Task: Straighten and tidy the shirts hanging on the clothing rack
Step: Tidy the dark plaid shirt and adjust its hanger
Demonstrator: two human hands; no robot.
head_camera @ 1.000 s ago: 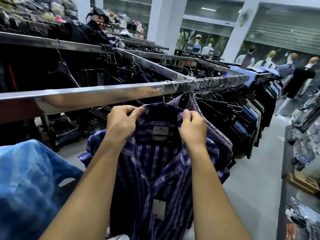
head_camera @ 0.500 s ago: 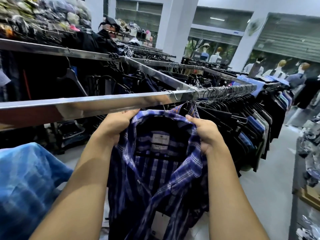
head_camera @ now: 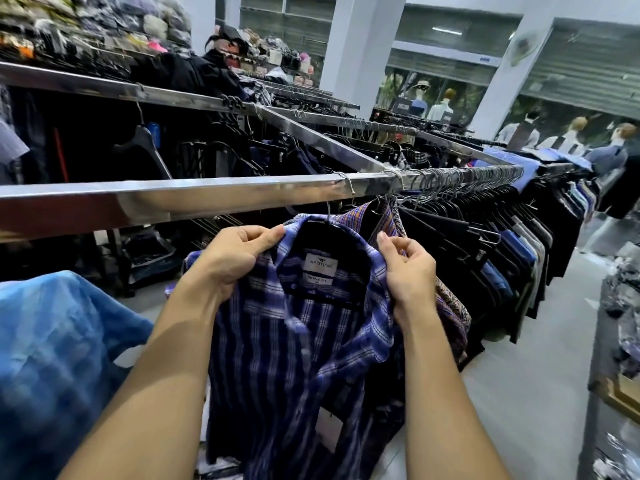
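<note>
White pillar (head_camera: pixel 349 46) mid-room; wall fan (head_camera: pixel 523 46) high on the next pillar. Dressed mannequins (head_camera: pixel 419 98) stand along the glass front. Grey floor (head_camera: pixel 519 393). Right edge: brown box (head_camera: pixel 620 396), blurred. Bagged stock (head_camera: pixel 104 22) piled top left.

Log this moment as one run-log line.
step: straighten collar | left hand: grips blue plaid shirt collar | right hand: pinches collar's other side | shirt: hangs below rail, front open
</note>
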